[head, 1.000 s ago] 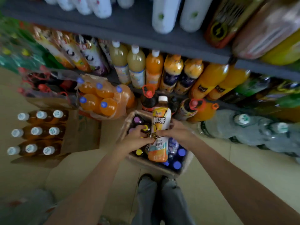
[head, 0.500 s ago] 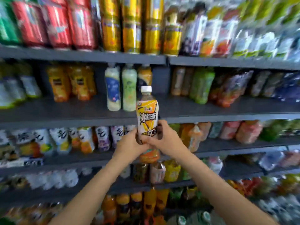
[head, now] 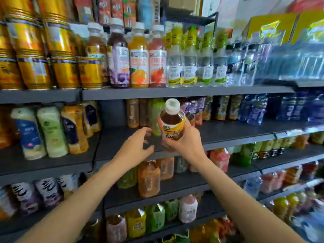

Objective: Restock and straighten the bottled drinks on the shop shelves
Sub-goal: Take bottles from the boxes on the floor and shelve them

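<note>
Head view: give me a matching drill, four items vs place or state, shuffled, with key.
Items:
1. iced tea bottle
2. left hand
3. gold cans
4. clear water bottles

Places/states:
A. top shelf, far left
B. gripped in the right hand
C. top shelf, right of the juice bottles
D. fingers spread, holding nothing

Pairs: 1-B, 2-D, 3-A, 4-C

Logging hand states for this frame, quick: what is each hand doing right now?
Left hand: open, fingers spread, holding nothing, reaching toward the shelf.
Right hand: grips the tea bottle.
</note>
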The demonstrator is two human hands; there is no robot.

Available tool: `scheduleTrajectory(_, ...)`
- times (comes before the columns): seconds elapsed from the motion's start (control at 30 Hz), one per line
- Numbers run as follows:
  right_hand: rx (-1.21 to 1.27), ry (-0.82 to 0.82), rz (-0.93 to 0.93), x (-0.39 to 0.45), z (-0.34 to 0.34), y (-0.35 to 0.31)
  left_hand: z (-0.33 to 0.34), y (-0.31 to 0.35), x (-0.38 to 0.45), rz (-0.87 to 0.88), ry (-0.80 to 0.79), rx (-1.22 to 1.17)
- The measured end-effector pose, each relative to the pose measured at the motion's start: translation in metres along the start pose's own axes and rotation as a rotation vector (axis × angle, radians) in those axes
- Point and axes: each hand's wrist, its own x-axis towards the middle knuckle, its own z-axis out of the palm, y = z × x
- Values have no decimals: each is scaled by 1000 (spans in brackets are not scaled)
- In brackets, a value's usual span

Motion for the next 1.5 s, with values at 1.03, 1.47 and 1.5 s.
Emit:
scheduleTrajectory(1.03,-182,51,547,227,-177,370,233,108,224,-145,-208,105)
scheduleTrajectory(1.47,-78,-2,571,265,-163,433,268,124,207,-413,-168,117)
scheduleTrajectory(1.5,-42,84,580,253,-161,425,266,123,205,-429,-164,126)
